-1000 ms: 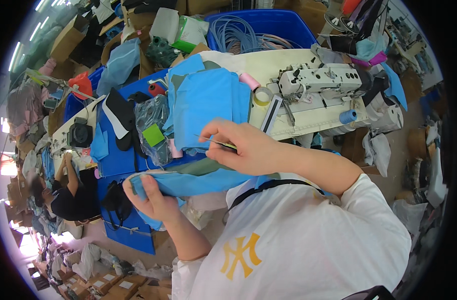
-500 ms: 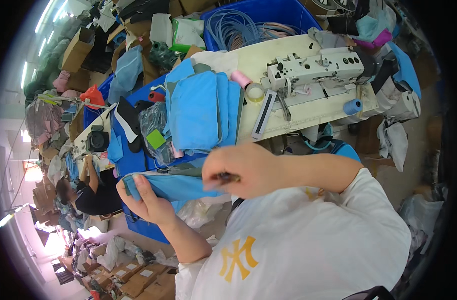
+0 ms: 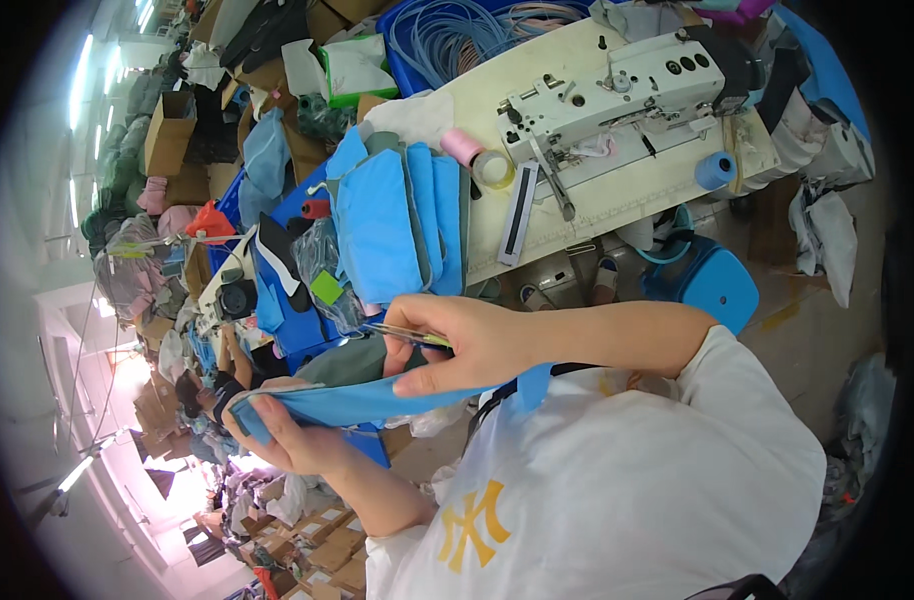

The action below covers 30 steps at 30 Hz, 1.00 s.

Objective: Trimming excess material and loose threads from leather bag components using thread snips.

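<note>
A strip-like piece of light blue fabric (image 3: 352, 402) with a grey-green side stretches in front of my body. My left hand (image 3: 302, 445) is closed on its left end, thumb on top and fingers underneath. My right hand (image 3: 472, 345) is bent over the fabric farther right, its thumb against the upper edge. Tucked in its fingers is a slim pair of thread snips (image 3: 412, 335), tips pointing left; the palm hides part of them. Beyond the hands lies a stack of blue fabric pieces (image 3: 377, 225).
A white sewing machine (image 3: 617, 95) stands on the pale table (image 3: 487, 245), near a pink thread cone (image 3: 461, 147), a tape roll (image 3: 493, 170) and a blue thread cone (image 3: 716, 171). A blue stool (image 3: 717, 290) is below right. Another person (image 3: 217, 390) works at far left.
The view has shifted. My right hand has opened somewhat from a tighter curl, so the snips show more clearly. The fabric now stretches farther right, past my right hand.
</note>
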### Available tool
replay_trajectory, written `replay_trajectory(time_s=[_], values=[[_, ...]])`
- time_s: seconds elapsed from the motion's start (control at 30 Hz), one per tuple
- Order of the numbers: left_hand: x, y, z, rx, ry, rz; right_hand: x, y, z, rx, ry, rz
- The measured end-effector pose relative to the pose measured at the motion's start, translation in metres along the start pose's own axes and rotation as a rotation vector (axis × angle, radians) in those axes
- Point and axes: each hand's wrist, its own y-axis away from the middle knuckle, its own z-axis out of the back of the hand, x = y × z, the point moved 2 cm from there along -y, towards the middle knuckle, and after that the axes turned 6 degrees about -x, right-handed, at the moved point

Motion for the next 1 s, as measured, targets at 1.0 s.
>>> replay_trajectory(time_s=[1.0], values=[[-0.017,0.01,-0.049,-0.011,-0.208,-0.078,0.035,0.014,0.043,-0.022,0.151,0.184]])
